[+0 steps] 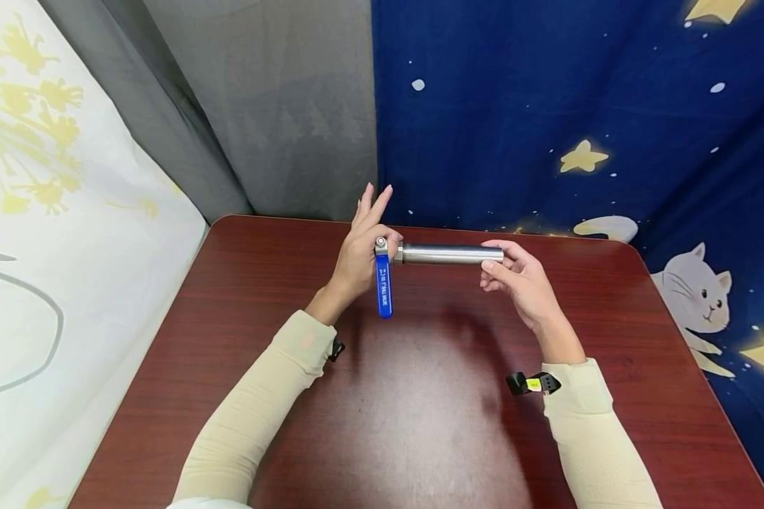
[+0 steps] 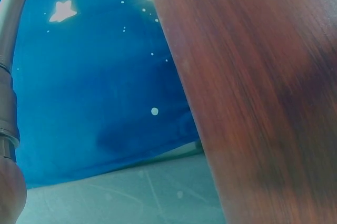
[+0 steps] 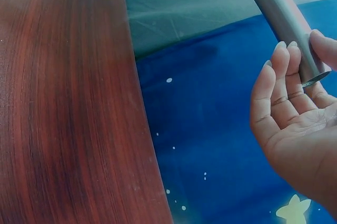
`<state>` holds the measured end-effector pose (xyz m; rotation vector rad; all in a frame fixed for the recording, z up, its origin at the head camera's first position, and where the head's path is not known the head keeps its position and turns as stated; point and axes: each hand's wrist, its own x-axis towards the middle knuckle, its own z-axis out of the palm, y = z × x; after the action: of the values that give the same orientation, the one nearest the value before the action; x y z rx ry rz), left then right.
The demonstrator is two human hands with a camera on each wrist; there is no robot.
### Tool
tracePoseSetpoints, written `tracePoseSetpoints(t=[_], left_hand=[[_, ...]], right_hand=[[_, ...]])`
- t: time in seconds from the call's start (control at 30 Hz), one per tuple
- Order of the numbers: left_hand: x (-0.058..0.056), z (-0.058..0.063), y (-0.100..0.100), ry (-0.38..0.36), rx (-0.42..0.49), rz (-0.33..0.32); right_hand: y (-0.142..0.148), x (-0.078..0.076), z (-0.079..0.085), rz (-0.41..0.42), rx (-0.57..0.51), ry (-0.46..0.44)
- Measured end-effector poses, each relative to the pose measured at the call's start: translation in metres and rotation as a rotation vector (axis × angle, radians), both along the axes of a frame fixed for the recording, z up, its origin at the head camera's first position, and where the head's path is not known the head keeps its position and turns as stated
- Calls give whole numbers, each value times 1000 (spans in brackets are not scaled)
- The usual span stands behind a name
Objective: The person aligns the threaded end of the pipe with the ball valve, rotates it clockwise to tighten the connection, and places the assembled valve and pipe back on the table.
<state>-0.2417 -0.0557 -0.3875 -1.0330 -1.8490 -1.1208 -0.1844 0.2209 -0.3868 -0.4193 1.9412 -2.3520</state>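
A ball valve with a blue lever handle is held above the table in my left hand. Thumb and index finger pinch the valve body, while other fingers of that hand stretch upward. From the valve a shiny metal pipe extends level to the right. At the pipe's far end my right hand pinches it between thumb and fingers. In the right wrist view the pipe's open end shows near the palm. The left wrist view catches only a strip of the pipe and part of the left hand along its edge.
Beneath both hands lies a dark red wooden table with rounded far corners. Behind it hang a grey curtain and a blue curtain with stars. White patterned fabric covers the left side.
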Motion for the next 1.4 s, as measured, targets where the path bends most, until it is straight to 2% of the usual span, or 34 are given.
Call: tracePoseSetpoints(t=[0.3, 0.7, 1.1, 1.4], left_hand=[[1, 0, -1, 8, -9, 4], [3, 0, -2, 10, -11, 8], [4, 1, -1, -14, 3, 16], [3, 5, -2, -6, 6, 24]], right_hand=[[-1, -1, -2, -23, 17, -19], [-3, 0, -2, -11, -14, -58], [-2, 0, -1, 43, -130, -78], [-4, -3, -2, 63, -243, -17]])
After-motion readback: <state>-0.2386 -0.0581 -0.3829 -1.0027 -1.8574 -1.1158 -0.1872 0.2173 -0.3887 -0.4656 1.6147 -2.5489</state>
